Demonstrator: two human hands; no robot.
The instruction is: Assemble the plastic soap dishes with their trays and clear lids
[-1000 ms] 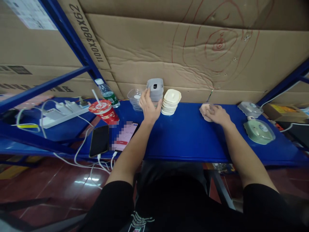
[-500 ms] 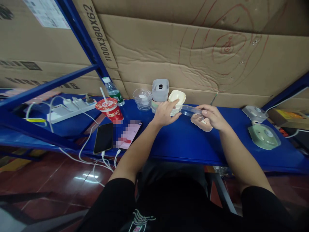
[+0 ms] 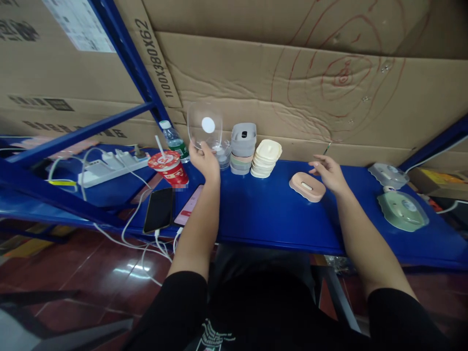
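My left hand (image 3: 203, 158) grips a clear plastic lid (image 3: 204, 125) with a white round sticker, held upright above a stack of clear lids (image 3: 221, 150) at the back of the blue shelf (image 3: 278, 214). My right hand (image 3: 326, 172) hovers open, fingers spread, just right of a pink soap-box tray (image 3: 307, 186) lying on the shelf. A stack of grey and coloured boxes (image 3: 243, 147) and a stack of cream trays (image 3: 266, 158) stand between the two hands, against the cardboard.
A red paper cup with a straw (image 3: 168, 167), a water bottle (image 3: 174, 141), a power strip (image 3: 109, 165) and two phones (image 3: 159, 209) on cables sit at the left. A green closed box (image 3: 402, 210) and a grey one (image 3: 388, 174) lie at the right. Cardboard backs the shelf.
The clear lid passed from my right hand to my left, which carried it left and up over the clear stack. My right hand let go and opened beside the pink tray.
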